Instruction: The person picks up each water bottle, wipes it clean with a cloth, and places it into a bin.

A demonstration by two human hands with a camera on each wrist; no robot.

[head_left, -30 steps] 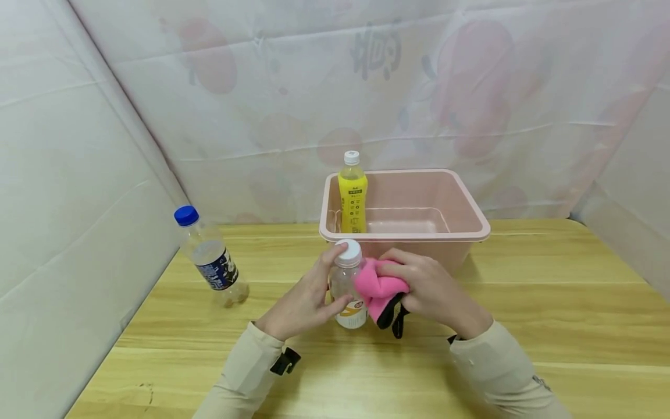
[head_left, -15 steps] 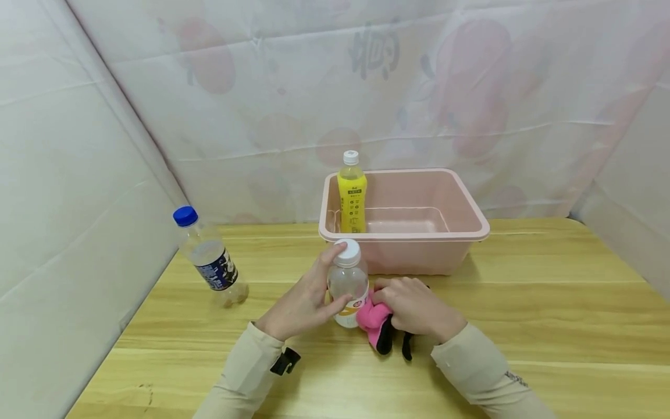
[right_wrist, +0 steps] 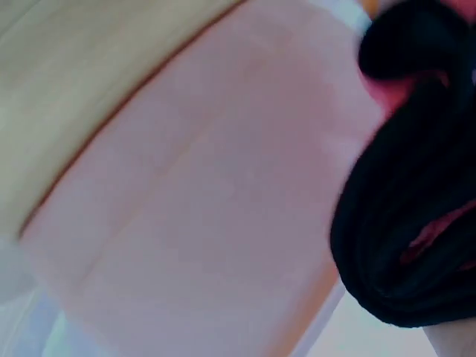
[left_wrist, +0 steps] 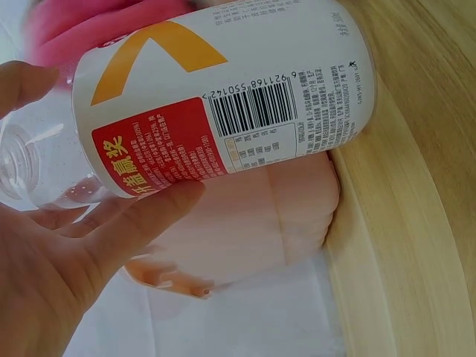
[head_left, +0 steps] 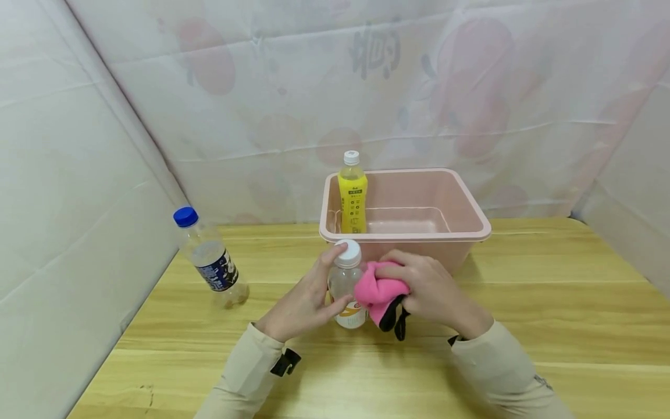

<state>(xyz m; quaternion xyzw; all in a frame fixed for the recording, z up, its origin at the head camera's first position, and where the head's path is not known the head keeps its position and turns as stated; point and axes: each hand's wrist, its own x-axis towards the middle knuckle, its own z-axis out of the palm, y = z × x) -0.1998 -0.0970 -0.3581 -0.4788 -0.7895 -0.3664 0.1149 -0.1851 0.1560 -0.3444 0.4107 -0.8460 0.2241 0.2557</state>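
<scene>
A clear bottle (head_left: 342, 281) with a white cap and a white, orange and red label (left_wrist: 245, 97) stands upright on the table. My left hand (head_left: 309, 297) grips it from the left, one finger on the cap and the thumb across the front. My right hand (head_left: 426, 288) holds a bunched pink cloth (head_left: 379, 288) with a black edge against the bottle's right side. In the right wrist view the cloth's black folds (right_wrist: 401, 193) fill the right side, and most of that hand is out of sight.
Behind the hands sits a pink plastic tub (head_left: 408, 237), with a yellow-labelled bottle (head_left: 353, 198) upright inside at its left end. A blue-capped bottle (head_left: 214, 262) with a dark label stands on the wooden table (head_left: 549, 314) at left. Fabric walls (head_left: 262, 116) enclose the back and sides.
My right hand has rubbed the cloth down toward the bottle's base and back up to about its starting height. The left hand and the bottle have stayed in place.
</scene>
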